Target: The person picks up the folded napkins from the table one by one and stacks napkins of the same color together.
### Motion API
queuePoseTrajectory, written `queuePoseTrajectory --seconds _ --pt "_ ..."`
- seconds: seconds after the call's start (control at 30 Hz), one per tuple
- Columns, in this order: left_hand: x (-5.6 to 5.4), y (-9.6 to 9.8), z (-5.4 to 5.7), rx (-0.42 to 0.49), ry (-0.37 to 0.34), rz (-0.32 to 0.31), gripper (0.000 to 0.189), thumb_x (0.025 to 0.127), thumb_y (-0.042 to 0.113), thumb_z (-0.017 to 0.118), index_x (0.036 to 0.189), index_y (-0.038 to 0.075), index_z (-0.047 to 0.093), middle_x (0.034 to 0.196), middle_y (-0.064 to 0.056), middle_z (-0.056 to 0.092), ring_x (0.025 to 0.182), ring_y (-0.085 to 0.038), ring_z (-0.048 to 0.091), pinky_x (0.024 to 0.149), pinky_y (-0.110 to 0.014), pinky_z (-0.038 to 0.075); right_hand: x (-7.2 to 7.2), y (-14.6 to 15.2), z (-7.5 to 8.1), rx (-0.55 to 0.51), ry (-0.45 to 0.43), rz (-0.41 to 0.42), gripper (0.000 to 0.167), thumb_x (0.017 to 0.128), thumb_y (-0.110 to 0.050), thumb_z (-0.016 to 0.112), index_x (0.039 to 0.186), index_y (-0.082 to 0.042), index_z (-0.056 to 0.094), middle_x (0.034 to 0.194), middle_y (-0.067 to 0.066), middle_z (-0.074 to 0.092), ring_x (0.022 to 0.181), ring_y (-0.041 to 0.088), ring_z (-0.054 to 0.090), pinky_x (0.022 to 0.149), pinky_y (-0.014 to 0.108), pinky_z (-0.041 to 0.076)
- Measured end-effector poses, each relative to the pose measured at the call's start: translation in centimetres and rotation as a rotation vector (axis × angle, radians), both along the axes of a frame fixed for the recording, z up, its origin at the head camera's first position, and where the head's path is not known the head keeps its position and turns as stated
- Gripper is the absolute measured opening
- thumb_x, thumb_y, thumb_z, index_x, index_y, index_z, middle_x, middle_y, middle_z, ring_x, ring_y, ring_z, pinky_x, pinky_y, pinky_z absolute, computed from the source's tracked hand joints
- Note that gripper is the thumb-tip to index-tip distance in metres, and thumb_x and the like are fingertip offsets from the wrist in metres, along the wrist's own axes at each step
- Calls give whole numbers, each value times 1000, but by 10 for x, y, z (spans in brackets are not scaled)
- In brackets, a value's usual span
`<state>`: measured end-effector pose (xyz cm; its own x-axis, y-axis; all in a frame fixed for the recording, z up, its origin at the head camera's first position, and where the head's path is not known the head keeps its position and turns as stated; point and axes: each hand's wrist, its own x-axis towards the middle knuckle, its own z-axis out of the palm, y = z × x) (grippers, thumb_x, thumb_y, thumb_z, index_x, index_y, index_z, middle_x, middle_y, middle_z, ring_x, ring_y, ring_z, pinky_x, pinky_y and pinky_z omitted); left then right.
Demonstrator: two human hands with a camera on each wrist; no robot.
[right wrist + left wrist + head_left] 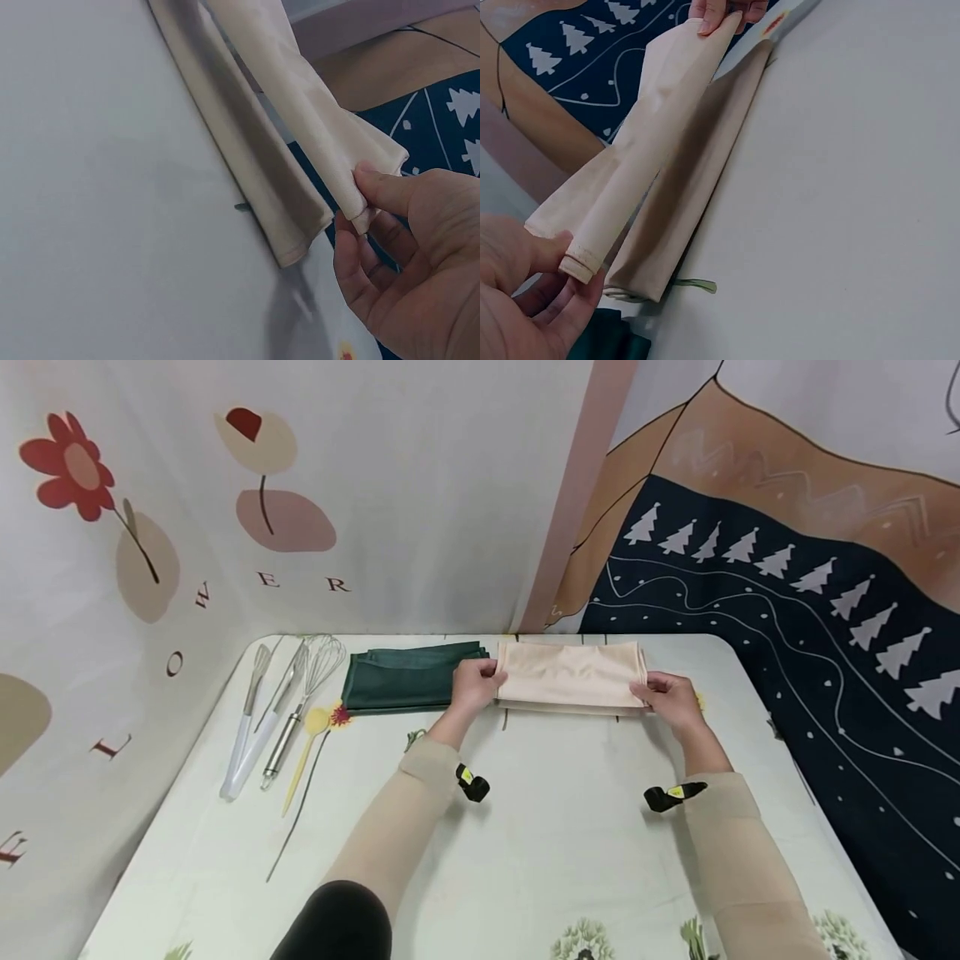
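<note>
My left hand point(474, 685) pinches the left end of a folded cream cloth point(573, 670), thumb on top and fingers beneath. At the other end my right hand point(675, 700) pinches its corner the same way. The wrist views show this cloth raised and tilted, its folded layers stacked at the edge. Below it a second folded beige cloth point(679, 195) lies on the table, mostly hidden in the head view. A folded dark green cloth point(408, 677) lies just left of my left hand.
Left on the table point(562, 827) lie tongs point(255, 760) with pale handles, a metal whisk point(300, 714) and a yellow long-handled spoon point(311, 731). A printed curtain point(420, 510) hangs behind, with a dark tree-patterned curtain point(810, 677) on the right.
</note>
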<state>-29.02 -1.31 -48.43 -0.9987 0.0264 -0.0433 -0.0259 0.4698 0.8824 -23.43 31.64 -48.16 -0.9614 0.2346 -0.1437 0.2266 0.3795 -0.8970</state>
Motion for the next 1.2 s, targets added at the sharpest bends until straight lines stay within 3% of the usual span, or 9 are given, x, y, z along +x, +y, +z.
queuePoseTrajectory --seconds 0.33,0.53,0.8,0.97,1.2 --pt "-5 6 -7 -100 59 5 15 96 15 71 107 8 79 97 -8 75 89 -24 66 78 -39 54 -6 0 -13 37 -43 -11 40 97 -23 72 126 3 67 81 -10 60 68 2 53 60 17 51" --pt "-5 11 -7 -158 96 8 13 96 14 71 104 8 80 92 -7 75 86 -22 65 88 -42 52 -10 1 -16 65 -34 -8 40 96 -24 73 124 3 68 82 -9 61 68 3 54 59 17 51" --pt "-7 15 -8 -208 136 -2 21 96 13 71 76 7 71 66 -2 62 67 -19 51 90 -45 45 -13 4 -21 106 -32 -8 40 95 -26 73 123 2 70 85 -6 63 70 4 54 59 17 49" --pt "-7 16 -8 -214 142 9 32 96 12 71 66 6 61 58 1 47 63 -19 44 76 -39 41 -14 6 -24 98 -24 -4 39 96 -25 73 122 3 69 83 -7 63 68 2 55 59 16 50" --pt "-7 18 -10 -245 128 -3 37 96 10 70 62 9 56 55 2 43 59 -17 42 60 -31 34 -15 9 -25 84 -49 8 37 96 -21 73 122 4 68 85 -4 63 68 3 55 59 17 50"
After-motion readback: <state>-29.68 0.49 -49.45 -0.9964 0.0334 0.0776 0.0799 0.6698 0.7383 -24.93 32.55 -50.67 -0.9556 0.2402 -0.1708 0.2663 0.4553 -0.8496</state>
